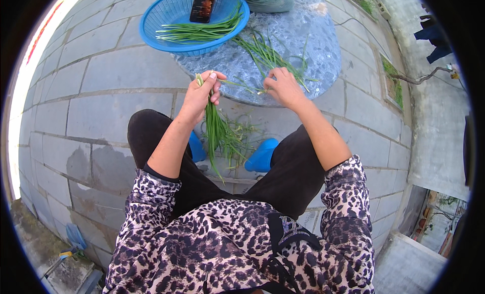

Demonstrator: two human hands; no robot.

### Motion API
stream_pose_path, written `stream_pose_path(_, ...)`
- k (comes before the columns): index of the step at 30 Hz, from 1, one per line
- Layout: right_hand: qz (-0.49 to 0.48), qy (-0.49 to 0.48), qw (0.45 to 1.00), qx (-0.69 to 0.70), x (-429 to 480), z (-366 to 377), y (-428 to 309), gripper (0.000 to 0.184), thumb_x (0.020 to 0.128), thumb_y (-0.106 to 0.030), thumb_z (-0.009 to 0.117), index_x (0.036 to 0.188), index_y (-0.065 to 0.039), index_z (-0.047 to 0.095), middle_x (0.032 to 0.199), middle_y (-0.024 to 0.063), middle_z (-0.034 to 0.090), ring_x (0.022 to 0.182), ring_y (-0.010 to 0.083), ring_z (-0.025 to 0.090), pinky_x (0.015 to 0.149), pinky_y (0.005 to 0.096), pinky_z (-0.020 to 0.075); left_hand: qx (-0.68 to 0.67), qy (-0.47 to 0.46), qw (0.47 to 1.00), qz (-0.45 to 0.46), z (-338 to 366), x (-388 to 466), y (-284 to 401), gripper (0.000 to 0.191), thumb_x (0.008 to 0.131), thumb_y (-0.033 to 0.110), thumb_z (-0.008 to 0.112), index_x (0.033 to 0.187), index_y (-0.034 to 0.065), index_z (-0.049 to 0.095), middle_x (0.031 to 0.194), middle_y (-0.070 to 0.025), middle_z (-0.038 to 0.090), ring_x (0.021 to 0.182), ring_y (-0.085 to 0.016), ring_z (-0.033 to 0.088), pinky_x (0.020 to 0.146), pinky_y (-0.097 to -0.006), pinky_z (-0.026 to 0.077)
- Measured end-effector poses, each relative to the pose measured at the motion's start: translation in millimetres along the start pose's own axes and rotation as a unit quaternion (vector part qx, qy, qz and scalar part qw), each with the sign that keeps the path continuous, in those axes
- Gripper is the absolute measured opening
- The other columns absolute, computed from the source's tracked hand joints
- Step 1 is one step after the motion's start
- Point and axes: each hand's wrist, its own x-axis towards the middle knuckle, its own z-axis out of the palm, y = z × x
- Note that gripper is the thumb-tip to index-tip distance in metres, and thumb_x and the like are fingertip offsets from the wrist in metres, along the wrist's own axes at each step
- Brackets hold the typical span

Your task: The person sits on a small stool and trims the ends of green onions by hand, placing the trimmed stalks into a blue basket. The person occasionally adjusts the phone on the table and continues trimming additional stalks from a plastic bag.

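My left hand [202,93] is closed around a bunch of green chives [215,127], pale stem ends up, leaves hanging below the fist. At the stone table's near edge, my right hand [282,85] has bent fingers close to more loose chives [271,55]; whether it pinches a stalk is hard to see. A blue plastic basket [151,38] stands partly on the table, with chives [201,31] laid in it, white ends to the left. A phone [203,6] leans inside the basket.
The rounded stone table [322,40] also carries a plastic bag [271,0] of greens at the back. Discarded leaves [237,140] lie on the paving between my blue shoes [260,155]. Dark clothes [432,38] hang at the far right.
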Motion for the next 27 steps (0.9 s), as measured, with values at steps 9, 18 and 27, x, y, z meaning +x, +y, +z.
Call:
stream_pose_path(9, 0.195, 0.294, 0.796, 0.492, 54.8, -50.1, 21.7, 0.012, 0.091, -0.008, 0.061, 0.102, -0.007, 0.059, 0.099, 0.0029, 0.064, 0.086, 0.0126, 0.058, 0.081, 0.0267, 0.0453, 0.032, 0.038, 0.999, 0.023, 6.4, 0.7, -4.5, 0.025, 0.101, 0.023, 0.047, 0.102, 0.0011, 0.06, 0.073, 0.0044, 0.046, 0.059, -0.005, 0.04, 0.054, -0.023, 0.037)
stream_pose_path(18, 0.084, 0.337, 0.704, 0.619, 62.5, -174.8, 11.9, 0.012, 0.097, -0.008, 0.05, 0.108, -0.005, 0.053, 0.103, 0.009, 0.066, 0.089, 0.0159, 0.062, 0.083, 0.0307, 0.0484, 0.063, 0.07, 0.995, 0.037, 5.2, 1.3, -2.6, 0.021, 0.096, 0.024, 0.057, 0.095, 0.0037, 0.062, 0.061, 0.0076, 0.04, 0.051, -0.002, 0.035, 0.048, -0.0211, 0.032)
stream_pose_path(27, 0.212, 0.087, 0.638, 0.735, 20.8, -93.4, -62.8, 0.015, 0.095, -0.009, 0.054, 0.108, -0.003, 0.056, 0.1, 0.0088, 0.063, 0.084, 0.0165, 0.061, 0.079, 0.0298, 0.0485, 0.047, 0.083, 0.989, 0.11, 22.4, 7.2, 9.6, 0.011, 0.094, 0.016, 0.062, 0.094, 0.0049, 0.062, 0.061, 0.0083, 0.044, 0.05, -0.001, 0.034, 0.046, -0.0204, 0.029)
